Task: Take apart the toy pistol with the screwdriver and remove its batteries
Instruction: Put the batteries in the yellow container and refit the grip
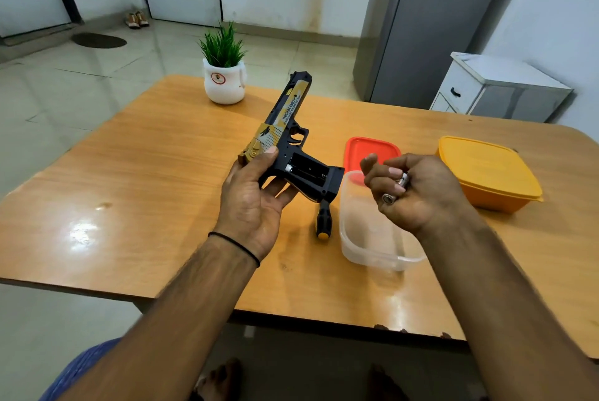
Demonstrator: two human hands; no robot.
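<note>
Toy pistol held in left hand, grip compartment open; one battery seemingly inside. Right hand clutched removed batteries. Screwdriver lay beside pistol.

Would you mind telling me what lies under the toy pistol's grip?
A screwdriver lies below the grip of the toy pistol; only its black, orange-capped handle shows; the grip hides its shaft.

Black-and-gold toy pistol, red lid, orange box.
</note>
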